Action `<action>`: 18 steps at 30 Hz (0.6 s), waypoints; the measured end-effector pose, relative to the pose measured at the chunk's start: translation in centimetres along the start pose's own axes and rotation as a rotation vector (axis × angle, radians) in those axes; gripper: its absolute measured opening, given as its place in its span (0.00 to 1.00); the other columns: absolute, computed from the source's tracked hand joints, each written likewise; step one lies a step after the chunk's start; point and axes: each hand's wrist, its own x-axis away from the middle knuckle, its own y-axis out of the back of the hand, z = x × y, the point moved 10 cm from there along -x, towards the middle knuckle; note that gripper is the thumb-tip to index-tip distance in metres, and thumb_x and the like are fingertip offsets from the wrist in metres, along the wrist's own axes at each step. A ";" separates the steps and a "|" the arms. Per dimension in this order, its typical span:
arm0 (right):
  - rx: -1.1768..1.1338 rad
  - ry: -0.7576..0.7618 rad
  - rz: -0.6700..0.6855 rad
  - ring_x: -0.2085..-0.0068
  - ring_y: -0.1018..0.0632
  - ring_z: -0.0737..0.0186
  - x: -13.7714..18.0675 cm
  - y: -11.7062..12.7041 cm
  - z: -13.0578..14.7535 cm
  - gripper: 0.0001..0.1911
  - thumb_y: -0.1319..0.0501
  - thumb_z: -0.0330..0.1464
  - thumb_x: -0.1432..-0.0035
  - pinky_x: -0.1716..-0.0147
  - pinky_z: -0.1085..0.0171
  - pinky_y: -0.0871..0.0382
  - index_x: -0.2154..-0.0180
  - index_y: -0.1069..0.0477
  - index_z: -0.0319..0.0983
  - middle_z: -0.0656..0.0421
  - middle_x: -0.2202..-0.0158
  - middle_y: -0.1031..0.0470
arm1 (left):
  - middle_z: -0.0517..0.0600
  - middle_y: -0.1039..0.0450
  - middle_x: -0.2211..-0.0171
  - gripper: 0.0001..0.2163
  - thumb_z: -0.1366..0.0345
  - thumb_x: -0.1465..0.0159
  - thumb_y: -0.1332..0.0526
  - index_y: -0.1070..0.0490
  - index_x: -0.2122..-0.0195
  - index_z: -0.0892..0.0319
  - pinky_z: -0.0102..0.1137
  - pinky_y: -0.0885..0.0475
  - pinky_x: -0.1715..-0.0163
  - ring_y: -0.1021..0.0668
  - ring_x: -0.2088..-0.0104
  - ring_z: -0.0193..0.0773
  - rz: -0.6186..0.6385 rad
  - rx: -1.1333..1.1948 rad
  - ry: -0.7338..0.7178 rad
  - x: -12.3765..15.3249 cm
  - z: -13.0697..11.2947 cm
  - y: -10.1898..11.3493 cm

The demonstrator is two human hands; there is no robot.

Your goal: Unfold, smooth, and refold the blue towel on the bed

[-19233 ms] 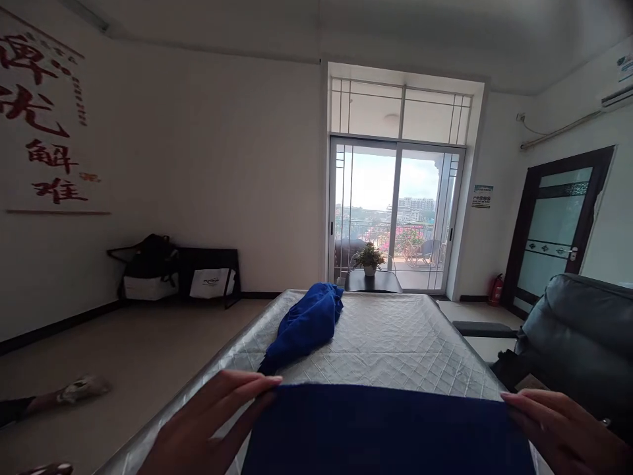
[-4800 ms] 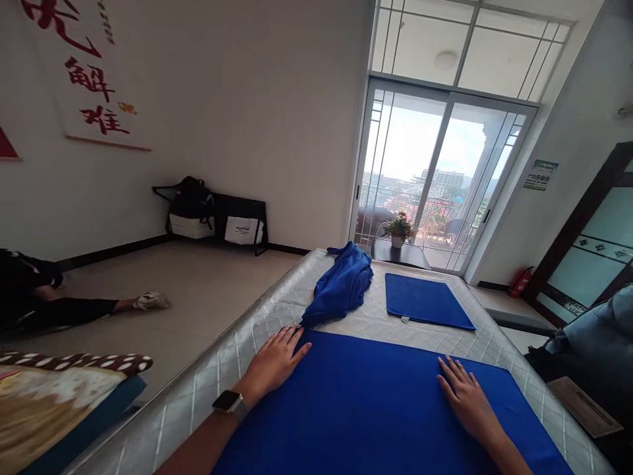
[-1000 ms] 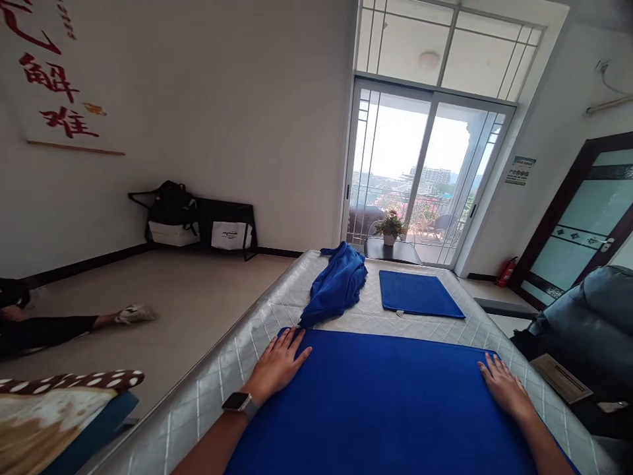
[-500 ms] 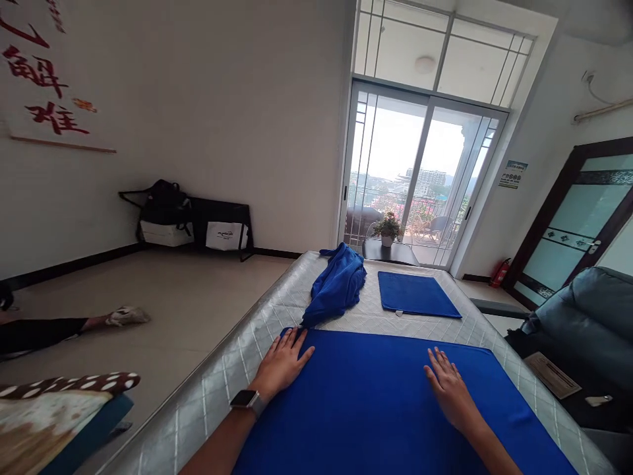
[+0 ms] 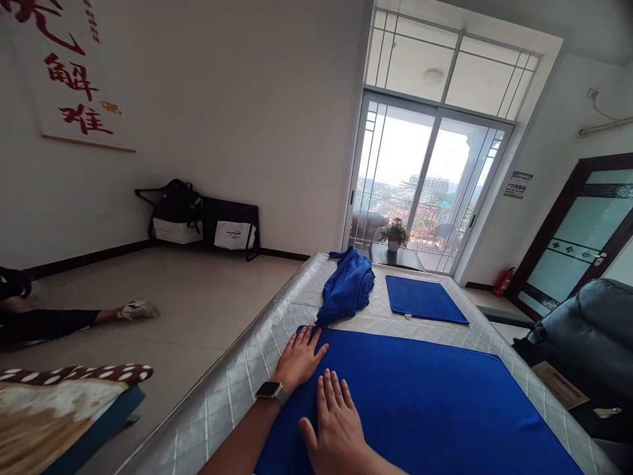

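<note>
A large, flat, rectangular sheet of smooth blue fabric (image 5: 425, 389) is spread at five o'clock in the view, on a silvery-white quilted surface (image 5: 247, 376). Its ten o'clock corner is covered by the left hand (image 5: 297, 361), which is laid palm down with fingers slightly parted and thumb held out; a square-faced watch (image 5: 268, 390) is worn on that wrist. The right hand (image 5: 339, 425) is placed between four and five o'clock of the left, near but apart from it, flattened over the sheet with fingers together and thumb spread; nothing is gripped by either. How firmly the right palm is pressed cannot be told. A crumpled royal-blue cloth (image 5: 347, 287) is seen at eleven o'clock from the sheet's middle, a smaller blue rectangular panel (image 5: 425, 299) at twelve.
</note>
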 end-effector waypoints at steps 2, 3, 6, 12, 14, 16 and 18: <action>0.026 -0.010 0.015 0.29 0.57 0.52 0.6 0.3 -1.1 0.41 0.62 0.55 0.34 0.31 0.48 0.58 0.31 0.58 0.36 0.53 0.28 0.62 | 0.58 0.46 0.31 0.30 0.48 0.29 0.58 0.44 0.32 0.60 0.47 0.51 0.34 0.44 0.31 0.50 -0.004 0.013 0.011 0.0 0.0 0.1; 0.047 -0.022 0.027 0.29 0.57 0.53 1.0 0.5 -1.9 0.40 0.62 0.55 0.33 0.31 0.48 0.58 0.31 0.59 0.36 0.54 0.28 0.62 | 0.59 0.47 0.31 0.31 0.47 0.29 0.58 0.45 0.32 0.61 0.47 0.51 0.34 0.45 0.31 0.50 -0.001 0.019 0.022 0.0 0.1 0.1; 0.125 -0.107 0.043 0.29 0.57 0.54 2.9 1.8 -5.4 0.39 0.63 0.53 0.33 0.31 0.48 0.59 0.31 0.61 0.37 0.56 0.28 0.63 | 0.61 0.49 0.30 0.32 0.46 0.30 0.59 0.46 0.32 0.62 0.47 0.52 0.33 0.46 0.31 0.50 0.021 0.033 0.047 0.1 0.3 -0.1; 0.229 -0.348 0.022 0.29 0.59 0.58 8.4 5.9 -14.6 0.37 0.64 0.53 0.33 0.30 0.51 0.63 0.31 0.64 0.41 0.63 0.28 0.65 | 0.59 0.50 0.30 0.32 0.45 0.30 0.58 0.46 0.32 0.61 0.47 0.53 0.33 0.47 0.30 0.49 0.006 0.062 0.028 0.0 0.5 -0.3; 0.258 -0.411 0.024 0.29 0.59 0.59 10.5 7.2 -18.3 0.38 0.64 0.54 0.33 0.30 0.52 0.64 0.31 0.63 0.42 0.64 0.28 0.65 | 0.58 0.49 0.30 0.32 0.45 0.30 0.59 0.46 0.32 0.60 0.47 0.53 0.33 0.47 0.30 0.49 0.003 0.067 0.018 -0.1 0.6 -0.5; 0.291 -0.462 0.009 0.29 0.58 0.59 12.9 8.5 -22.5 0.39 0.65 0.55 0.34 0.30 0.52 0.64 0.31 0.63 0.40 0.63 0.28 0.64 | 0.58 0.48 0.30 0.32 0.45 0.30 0.59 0.45 0.32 0.60 0.47 0.53 0.33 0.47 0.30 0.49 -0.006 0.065 0.008 -0.1 0.7 -0.7; 0.326 -0.497 -0.031 0.29 0.56 0.59 15.7 9.9 -27.2 0.40 0.65 0.55 0.35 0.31 0.51 0.62 0.30 0.61 0.39 0.61 0.28 0.61 | 0.56 0.46 0.31 0.31 0.46 0.30 0.58 0.45 0.32 0.57 0.47 0.53 0.34 0.46 0.30 0.49 -0.018 0.064 -0.008 -0.2 0.8 -0.9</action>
